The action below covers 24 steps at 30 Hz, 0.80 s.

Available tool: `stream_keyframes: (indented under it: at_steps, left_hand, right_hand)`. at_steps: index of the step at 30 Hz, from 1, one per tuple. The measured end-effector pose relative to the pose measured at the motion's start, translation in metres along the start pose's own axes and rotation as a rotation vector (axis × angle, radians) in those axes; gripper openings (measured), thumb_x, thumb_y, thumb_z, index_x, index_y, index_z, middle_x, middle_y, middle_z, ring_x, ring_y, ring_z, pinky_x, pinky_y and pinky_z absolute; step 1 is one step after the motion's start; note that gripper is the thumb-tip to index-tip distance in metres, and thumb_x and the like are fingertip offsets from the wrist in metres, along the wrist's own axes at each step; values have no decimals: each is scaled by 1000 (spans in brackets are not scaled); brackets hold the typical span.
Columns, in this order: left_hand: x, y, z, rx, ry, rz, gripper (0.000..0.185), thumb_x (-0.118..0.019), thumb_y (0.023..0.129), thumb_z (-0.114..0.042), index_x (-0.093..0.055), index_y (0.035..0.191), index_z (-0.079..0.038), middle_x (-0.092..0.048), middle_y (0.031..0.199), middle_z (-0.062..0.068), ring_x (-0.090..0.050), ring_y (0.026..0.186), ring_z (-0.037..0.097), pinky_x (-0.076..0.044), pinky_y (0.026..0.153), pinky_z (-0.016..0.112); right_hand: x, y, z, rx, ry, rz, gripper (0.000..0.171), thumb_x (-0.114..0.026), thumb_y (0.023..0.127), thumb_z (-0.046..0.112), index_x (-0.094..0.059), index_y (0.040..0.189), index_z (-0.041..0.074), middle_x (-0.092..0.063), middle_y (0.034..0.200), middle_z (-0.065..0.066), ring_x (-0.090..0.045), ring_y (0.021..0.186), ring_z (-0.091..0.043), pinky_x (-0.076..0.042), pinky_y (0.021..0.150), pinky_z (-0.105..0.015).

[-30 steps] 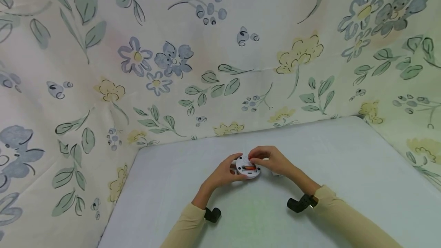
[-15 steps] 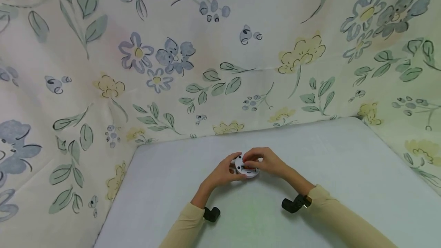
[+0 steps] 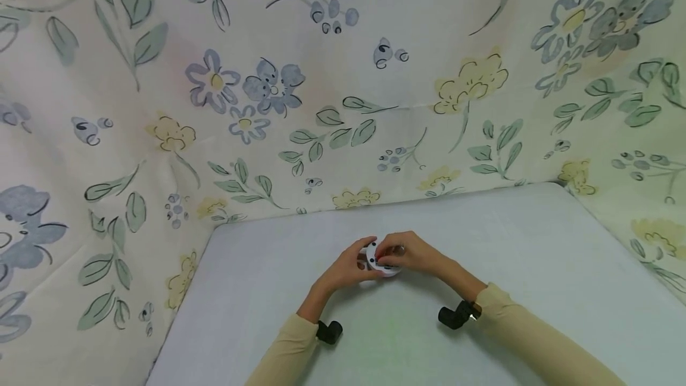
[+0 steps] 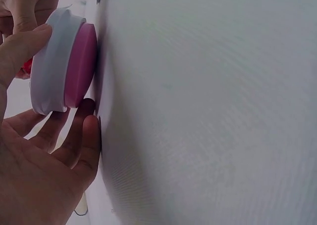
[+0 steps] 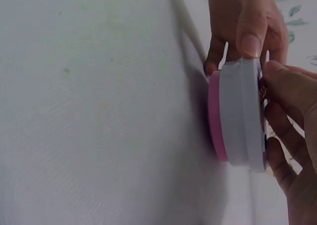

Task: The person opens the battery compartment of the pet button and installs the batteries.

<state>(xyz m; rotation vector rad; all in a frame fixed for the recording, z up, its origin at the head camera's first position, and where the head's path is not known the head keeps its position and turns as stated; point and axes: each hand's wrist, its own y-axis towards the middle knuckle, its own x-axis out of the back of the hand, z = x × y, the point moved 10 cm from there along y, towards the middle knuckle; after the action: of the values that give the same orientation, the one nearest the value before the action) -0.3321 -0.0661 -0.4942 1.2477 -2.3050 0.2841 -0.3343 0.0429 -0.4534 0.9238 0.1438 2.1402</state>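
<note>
White-and-pink round device (image 3: 382, 260) sits low centre on the table (image 3: 536, 243) (pink face down), gripped by the left hand (image 3: 343, 268); right hand (image 3: 415, 255) fingertips probably pinch something at its top.

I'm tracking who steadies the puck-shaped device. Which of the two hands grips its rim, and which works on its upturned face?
The left hand grips the rim of the round white device; the right hand has fingertips on its upturned face.

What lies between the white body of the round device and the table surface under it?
A pink disc, the lower part of the round device, held by both hands; whether it touches the table is unclear. The two wrist views show it.
</note>
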Motion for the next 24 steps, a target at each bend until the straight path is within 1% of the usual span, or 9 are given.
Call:
stream_keyframes:
  at_steps: [1,2,5,8,9,13,17,21,24]
  left_hand:
    - [0,0,0,-1,3,0,79,-81,90,-21,-38,154,-2,-47,149,13,-60,116,24,-52,89,38]
    - [0,1,0,1,2,-1,79,-81,90,-21,-38,154,-2,-48,149,13,-60,116,24,-52,89,37]
    - [0,1,0,7,5,-4,79,-81,90,-20,-39,154,-2,-48,148,12,-61,115,24,-52,88,36]
    - [1,1,1,9,8,-10,79,-82,89,-20,-39,154,-2,-49,147,13,-61,114,23,-52,87,35]
    - [1,2,1,8,11,-12,79,-82,89,-20,-39,154,-2,-49,147,13,-61,114,23,-52,86,35]
    - [0,1,2,14,7,-12,80,-82,89,-20,-39,154,-1,-49,146,15,-62,113,23,-52,85,34]
    - [0,0,1,23,1,-7,80,-82,89,-21,-38,154,-2,-49,146,14,-61,113,22,-52,85,33]
    - [0,0,1,24,12,-8,79,-82,89,-21,-40,154,-5,-50,145,10,-61,112,22,-52,87,34]
    - [1,1,2,28,16,-11,79,-82,89,-22,-40,154,-7,-51,145,8,-61,112,22,-52,88,36]
  right_hand:
    - [-1,0,-1,-3,-2,4,13,-77,90,4,-76,102,7,-72,96,-2,-63,85,-23,-54,75,-42]
    - [-1,1,5,5,1,7,13,-77,90,1,-75,101,5,-72,95,-5,-63,85,-25,-53,75,-44]
    - [-1,-1,5,37,-5,2,13,-77,90,1,-75,102,5,-71,95,-4,-62,84,-25,-52,74,-45]
    - [1,-2,5,59,-18,-10,13,-78,90,4,-76,101,9,-70,95,2,-59,81,-19,-51,69,-41]
    - [0,-3,0,64,-22,-15,13,-79,90,6,-77,102,12,-69,95,5,-59,82,-17,-51,69,-40]
    - [0,-5,-2,58,-47,-14,13,-82,89,11,-77,100,14,-67,98,5,-60,86,-18,-52,72,-37]
    - [1,-10,-7,13,-114,2,21,-84,87,25,-77,105,19,-63,109,5,-58,98,-19,-51,83,-39]
    - [2,-16,-12,-32,-178,31,41,-89,80,34,-74,117,23,-56,130,-2,-49,121,-25,-43,98,-52]
    - [1,-19,-16,-59,-168,60,54,-92,77,34,-70,125,24,-45,147,-13,-38,135,-35,-36,103,-63]
